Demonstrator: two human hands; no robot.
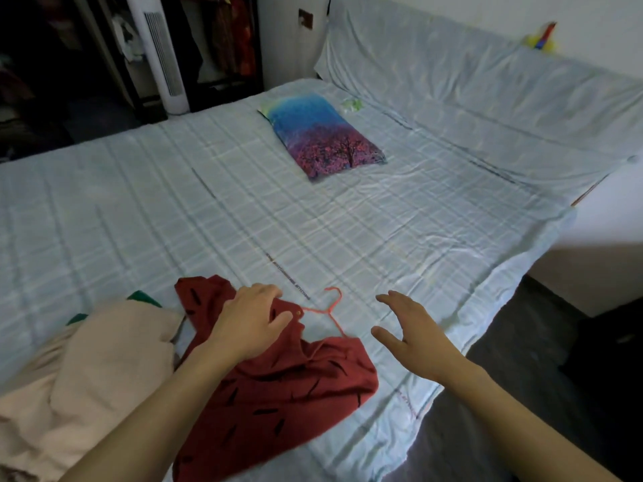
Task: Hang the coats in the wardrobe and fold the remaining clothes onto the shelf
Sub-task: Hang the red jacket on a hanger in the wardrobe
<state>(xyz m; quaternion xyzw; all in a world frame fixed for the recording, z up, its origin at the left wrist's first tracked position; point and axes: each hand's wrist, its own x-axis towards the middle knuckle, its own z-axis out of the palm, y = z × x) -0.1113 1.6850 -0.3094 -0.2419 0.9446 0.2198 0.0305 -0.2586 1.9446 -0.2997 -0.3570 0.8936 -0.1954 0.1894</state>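
Note:
A dark red garment with black marks lies spread on the near part of the bed. A thin pink hanger sticks out of its neck opening, hook pointing away from me. My left hand grips the red fabric at the collar beside the hanger. My right hand hovers open just above the sheet to the right of the hanger, holding nothing. A beige garment is heaped at the left, with a bit of green cloth showing behind it.
The bed wears a pale blue checked sheet. A blue and purple pillow lies toward the far side. A white tower fan stands by a dark wardrobe at the back left. Dark floor lies to the right.

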